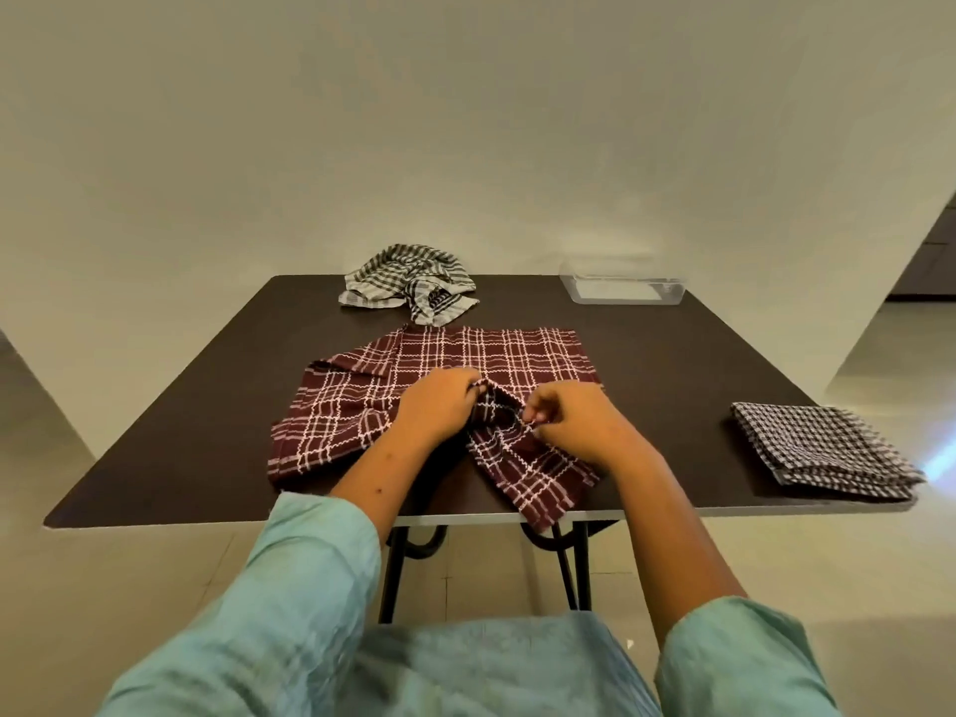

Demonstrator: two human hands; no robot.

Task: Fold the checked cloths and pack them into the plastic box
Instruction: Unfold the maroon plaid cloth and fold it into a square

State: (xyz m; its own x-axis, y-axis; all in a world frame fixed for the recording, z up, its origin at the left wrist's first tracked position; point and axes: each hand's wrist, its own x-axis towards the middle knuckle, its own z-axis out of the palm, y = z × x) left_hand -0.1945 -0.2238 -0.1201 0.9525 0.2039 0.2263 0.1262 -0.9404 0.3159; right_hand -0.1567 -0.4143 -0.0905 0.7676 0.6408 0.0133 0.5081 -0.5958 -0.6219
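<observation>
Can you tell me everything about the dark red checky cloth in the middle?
The maroon cloth looks like woven fabric with wavy white check lines. It lies partly spread on the dark table, rumpled at its left, one corner hanging over the near edge. The left hand and right hand both pinch a raised fold near its centre. Its far edge seems to meet the grey checked cloth.

bare tabletop [672,364] between maroon cloth [517,349] and plastic box [621,290], apparently open-topped
</observation>
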